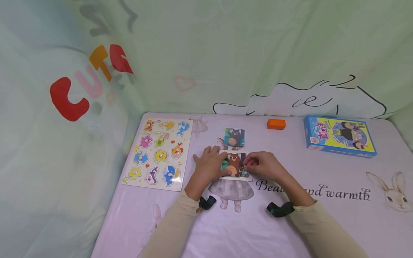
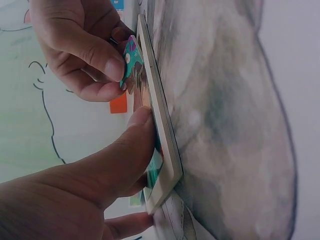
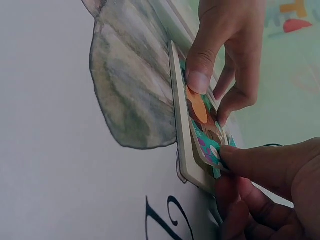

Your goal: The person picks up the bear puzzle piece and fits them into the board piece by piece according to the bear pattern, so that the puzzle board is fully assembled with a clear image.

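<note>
A small wooden jigsaw board point(image 1: 237, 179) with a pale frame and a brown bear picture lies in front of me. My left hand point(image 1: 208, 166) rests at its left side, fingers spread, and the thumb presses on the picture. At the right side, my right hand point(image 1: 264, 165) pinches a puzzle piece point(image 3: 207, 150) between thumb and fingers. This piece is green with purple and white flowers, and it stands tilted with one edge raised off the board. Just behind the board lies a square bear picture card point(image 1: 235, 137).
To the left lies a peg puzzle board point(image 1: 180, 161) with colourful sea animals. An orange block point(image 1: 276, 124) sits near the table's back edge. Right of it is a blue and yellow box point(image 1: 342, 136). A printed cloth point(image 1: 222, 233) covers the table, with curtains behind and left.
</note>
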A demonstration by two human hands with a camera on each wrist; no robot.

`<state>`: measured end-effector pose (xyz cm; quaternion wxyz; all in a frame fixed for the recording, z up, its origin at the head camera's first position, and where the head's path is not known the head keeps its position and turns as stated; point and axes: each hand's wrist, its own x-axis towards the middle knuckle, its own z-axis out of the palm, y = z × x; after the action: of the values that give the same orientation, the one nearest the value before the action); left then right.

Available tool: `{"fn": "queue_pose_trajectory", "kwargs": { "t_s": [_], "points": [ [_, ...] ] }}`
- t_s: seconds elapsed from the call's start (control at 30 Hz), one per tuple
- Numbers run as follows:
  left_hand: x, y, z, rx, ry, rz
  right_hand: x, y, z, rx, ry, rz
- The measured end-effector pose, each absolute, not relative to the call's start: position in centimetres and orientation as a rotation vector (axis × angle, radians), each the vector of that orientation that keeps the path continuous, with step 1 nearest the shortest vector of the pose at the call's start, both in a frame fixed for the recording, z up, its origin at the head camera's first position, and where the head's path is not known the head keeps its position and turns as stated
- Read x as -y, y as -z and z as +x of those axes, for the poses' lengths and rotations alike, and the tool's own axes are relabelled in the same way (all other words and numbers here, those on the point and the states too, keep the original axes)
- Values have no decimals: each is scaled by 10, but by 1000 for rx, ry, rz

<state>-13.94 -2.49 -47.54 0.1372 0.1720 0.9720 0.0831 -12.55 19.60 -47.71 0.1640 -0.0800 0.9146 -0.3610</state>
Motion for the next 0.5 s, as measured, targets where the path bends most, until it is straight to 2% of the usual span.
{"fn": "queue_pose_trajectory", "kwargs": {
  "t_s": [0.5],
  "points": [
    [25, 473, -140, -2801, -266, 499, -194, 477, -127, -2658, 932, -198]
  ]
}}
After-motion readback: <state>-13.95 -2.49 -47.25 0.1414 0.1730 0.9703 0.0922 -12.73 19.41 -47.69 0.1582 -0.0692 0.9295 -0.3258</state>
